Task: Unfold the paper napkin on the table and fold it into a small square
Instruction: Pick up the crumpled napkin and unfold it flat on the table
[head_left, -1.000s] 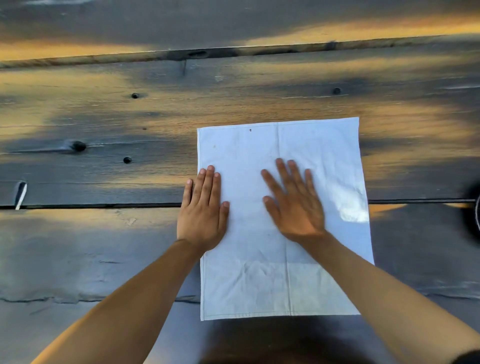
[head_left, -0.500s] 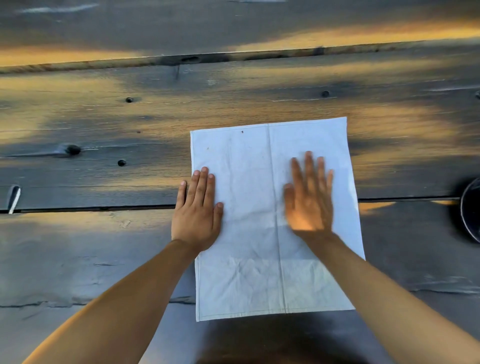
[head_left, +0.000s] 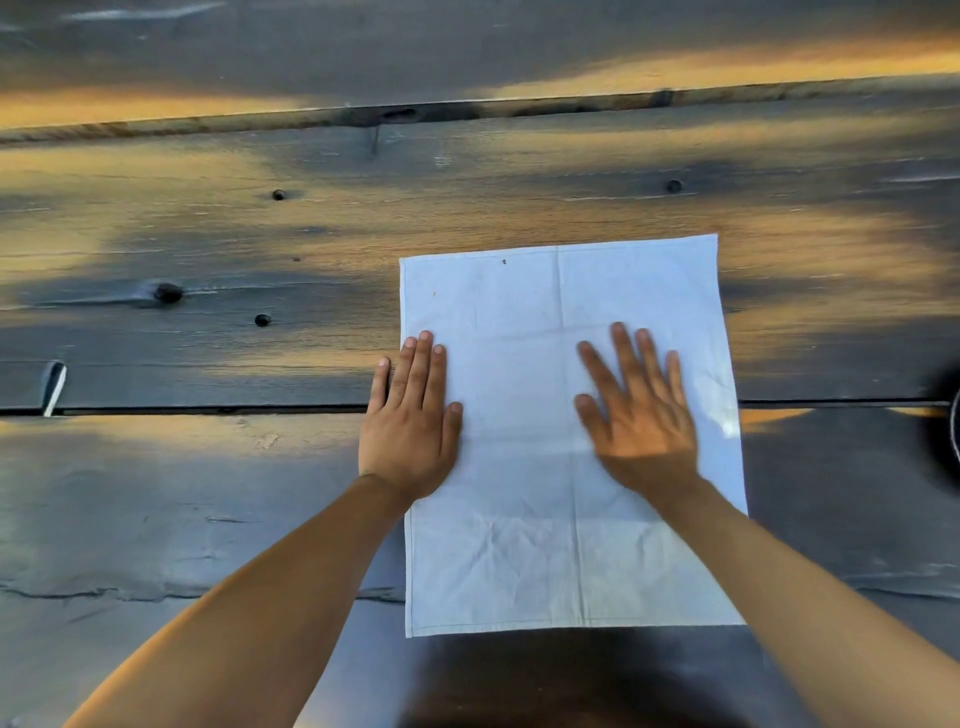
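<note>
Two hands flat on napkin (head_left: 524, 561), no grip taken: my left hand (head_left: 410, 426) fingers straight on its left edge, my right hand (head_left: 639, 415) fingers spread right of centre crease. Napkin lies unfolded, flat on wooden tabletop (head_left: 208, 467). Judge it light, soft, limp, prone to slide. Best pinch near corners, fold along existing creases.

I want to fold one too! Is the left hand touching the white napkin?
Touching. The head view shows the left hand lying flat with its fingers over the left edge of the napkin.
</note>
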